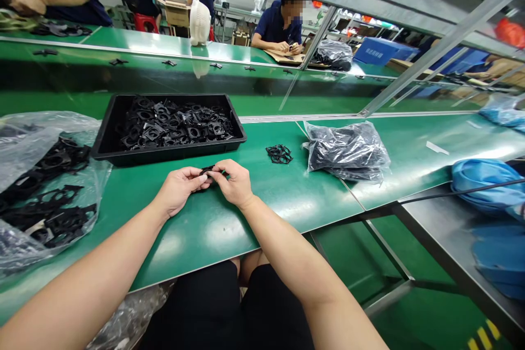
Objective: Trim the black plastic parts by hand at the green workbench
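Note:
My left hand (pixel 182 186) and my right hand (pixel 232 179) meet over the green tabletop, thumbs and fingers pinched on one small black plastic part (pixel 207 169). Fingers cover most of it, so its full shape is hidden. Just beyond my hands stands a black tray (pixel 180 154) heaped with black plastic frames (pixel 164 123) that have round holes. To the right of my right hand lies a small pile of thin black rings (pixel 279 154). At the left, an open clear plastic bag (pixel 102 180) holds more flat black parts (pixel 49 197).
A sealed clear bag of black parts (pixel 348 147) lies right of the rings. Behind the tray runs a green conveyor (pixel 143 79) with spaced black pieces. Co-workers sit beyond it. A slanted metal post (pixel 410 76) rises at right, near a metal side table (pixel 426 216) with blue bundles.

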A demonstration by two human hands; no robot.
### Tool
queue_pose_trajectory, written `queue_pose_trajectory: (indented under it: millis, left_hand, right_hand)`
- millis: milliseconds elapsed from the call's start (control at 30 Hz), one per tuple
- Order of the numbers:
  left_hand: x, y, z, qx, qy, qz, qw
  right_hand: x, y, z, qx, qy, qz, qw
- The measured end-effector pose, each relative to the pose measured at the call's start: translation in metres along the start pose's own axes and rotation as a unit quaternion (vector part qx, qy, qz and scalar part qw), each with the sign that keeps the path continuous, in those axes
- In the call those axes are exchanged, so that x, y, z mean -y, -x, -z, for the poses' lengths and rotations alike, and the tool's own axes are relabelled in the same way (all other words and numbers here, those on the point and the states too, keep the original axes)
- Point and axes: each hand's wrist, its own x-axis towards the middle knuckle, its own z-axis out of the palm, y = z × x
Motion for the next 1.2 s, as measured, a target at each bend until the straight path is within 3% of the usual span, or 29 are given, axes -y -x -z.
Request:
queue_pose_trajectory:
  millis: [300,433,500,600,733,900,1100,1200]
  left_hand:
    - [0.002,-0.001,0.001,0.002,-0.003,-0.005,1.0]
    - [0.004,-0.002,0.002,0.006,-0.032,-0.021,0.999]
    - [0.004,-0.001,0.002,0.013,-0.053,-0.028,0.998]
    - [0.004,0.0,0.002,0.029,-0.069,-0.024,0.997]
    - [0.005,0.0,0.003,0.039,-0.059,-0.012,0.997]
    - [0.002,0.0,0.002,0.032,-0.025,0.014,0.999]
    - [-0.001,-0.001,0.001,0.018,0.005,0.017,1.0]
    - [-0.001,-0.001,0.0,0.016,0.001,0.016,1.0]
  right_hand:
    - [0.002,0.0,0.001,0.016,-0.016,-0.019,1.0]
    - [0.001,0.001,-0.001,0.027,-0.056,-0.095,0.994]
    - [-0.001,0.002,-0.003,0.023,-0.128,-0.168,0.977]
    - [-0.006,0.001,-0.005,0.037,-0.26,-0.261,0.929]
    - [-0.009,-0.001,-0.004,0.063,-0.331,-0.296,0.894]
    - [-0.01,0.001,-0.004,0.072,-0.304,-0.279,0.908]
    - [-0.003,0.003,-0.003,0.001,-0.147,-0.149,0.978]
    - [0.001,0.001,0.0,0.002,-0.073,-0.092,0.993]
